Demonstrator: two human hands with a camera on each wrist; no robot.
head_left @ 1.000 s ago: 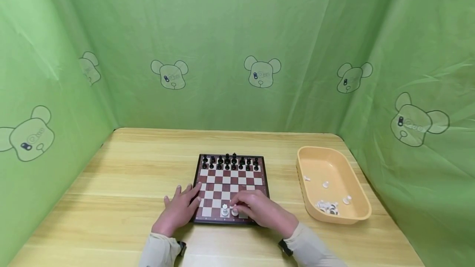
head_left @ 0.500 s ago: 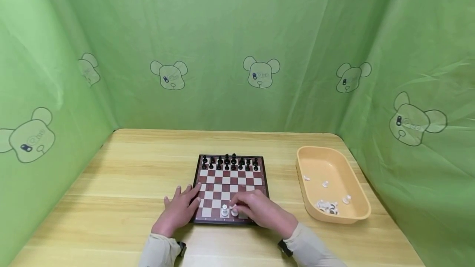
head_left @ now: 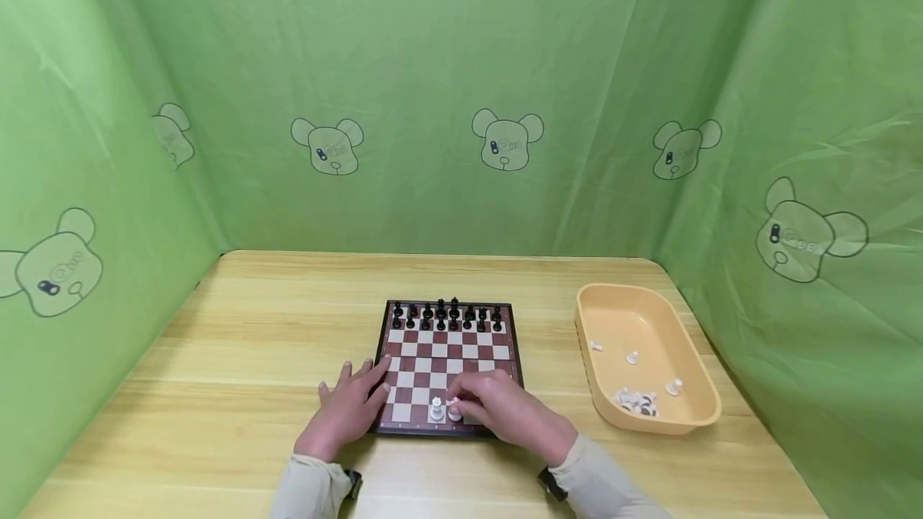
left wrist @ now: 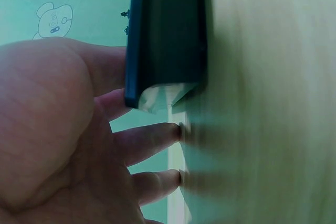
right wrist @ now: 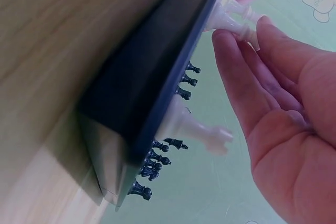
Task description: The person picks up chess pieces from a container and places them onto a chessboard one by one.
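A folding chessboard [head_left: 422, 380] lies on the table with black chess pieces [head_left: 441, 325] in two rows along its far side. My right hand [head_left: 508, 411] pinches a white chess piece [right wrist: 227, 20] by its top between thumb and fingers, at the board's near edge. Just left of that piece stands a white queen [head_left: 436, 410]. A white rook [right wrist: 197, 127] stands near the board's edge in the right wrist view; my right hand hides it in the head view. My left hand [head_left: 348, 411] rests at the board's left edge, fingers spread, some fingertips on the table.
An orange tray [head_left: 597, 391] stands to the board's right. Several white chess pieces [head_left: 634, 402] lie in it, most heaped at its near end. Green curtains [head_left: 418, 207] with bear drawings enclose the wooden table [head_left: 288, 287] at the back and both sides.
The white chess piece in my right hand has shifted very slightly left, toward the queen. My left hand and the board have stayed in place.
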